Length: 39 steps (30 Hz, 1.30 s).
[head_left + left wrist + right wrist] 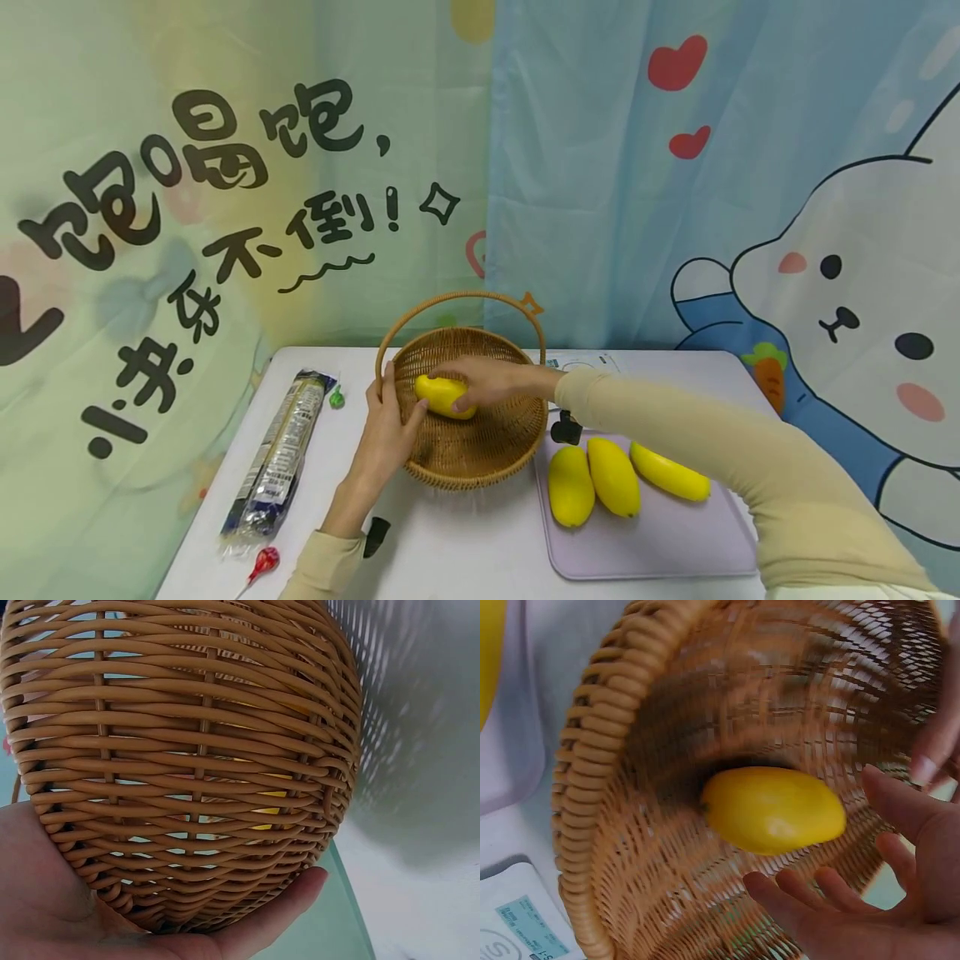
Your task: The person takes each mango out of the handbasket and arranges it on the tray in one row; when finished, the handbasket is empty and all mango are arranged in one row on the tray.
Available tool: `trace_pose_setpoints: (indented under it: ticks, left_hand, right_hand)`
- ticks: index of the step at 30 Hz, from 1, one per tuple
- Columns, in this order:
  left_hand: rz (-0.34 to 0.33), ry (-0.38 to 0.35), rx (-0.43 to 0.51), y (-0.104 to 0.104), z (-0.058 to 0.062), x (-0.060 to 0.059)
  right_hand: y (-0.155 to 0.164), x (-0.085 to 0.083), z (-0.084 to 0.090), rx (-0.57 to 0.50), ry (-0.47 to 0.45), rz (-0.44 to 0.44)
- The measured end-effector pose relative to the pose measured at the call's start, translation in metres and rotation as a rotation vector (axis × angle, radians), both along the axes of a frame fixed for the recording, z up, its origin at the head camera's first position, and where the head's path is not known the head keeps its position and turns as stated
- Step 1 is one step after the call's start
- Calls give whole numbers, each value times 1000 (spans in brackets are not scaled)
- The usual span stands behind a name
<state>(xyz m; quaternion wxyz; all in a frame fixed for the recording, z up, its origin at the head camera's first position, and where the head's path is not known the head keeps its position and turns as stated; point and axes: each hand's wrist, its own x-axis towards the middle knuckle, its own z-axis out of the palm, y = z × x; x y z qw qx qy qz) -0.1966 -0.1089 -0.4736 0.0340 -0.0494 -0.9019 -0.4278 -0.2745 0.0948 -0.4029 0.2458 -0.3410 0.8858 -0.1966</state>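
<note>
Inside the wicker basket (480,450) lies a yellow mango (444,396), resting on the woven floor toward the left side of the bowl. The right wrist view shows the same mango (772,808) lying on its side against the weave, with the right hand (870,892) spread open just beside it, fingers (832,889) relaxed and extended, not closed round the fruit. From the head view the right hand (487,379) reaches over the far rim and its fingers lie over the top of the mango; whether they touch it cannot be told.

The left hand (386,433) is against the outside of the basket on its left side, thumb at the rim near the base of the arched handle (461,300). In the left wrist view the palm (67,915) cups the outer wall of the basket (187,750) with fingers (277,907) straight along the weave, and yellow shows through the gaps.

Just right of the basket a pale lilac mat (652,533) lies on the white bench (450,550), carrying three more yellow mangoes (613,477) side by side. A small black object (566,431) sits at the mat's near corner by the basket. Well to the left lies a long packet in clear wrapping (277,454), a green sweet (337,399) near its top end and a red lollipop (264,564) near its bottom end. Printed curtains (675,167) hang behind the bench.
</note>
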Motion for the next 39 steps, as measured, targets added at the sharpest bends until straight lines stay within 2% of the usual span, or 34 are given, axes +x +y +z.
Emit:
trace_pose_setpoints:
  ticks: [7, 14, 24, 33, 39]
  left_hand:
    - [4, 10, 0, -1, -1, 0]
    - [8, 30, -11, 1, -3, 0]
    - [5, 20, -8, -1, -2, 0]
    - [12, 14, -3, -1, -3, 0]
    - [8, 10, -8, -1, -3, -1]
  right_hand:
    - [-7, -6, -16, 80, 24, 52]
    - [-14, -10, -21, 120, -14, 67]
    - [-20, -8, -31, 193, 5, -20]
    - [-26, -4, -46, 198, 55, -83]
    - [-26, -2, -41, 192, 60, -73]
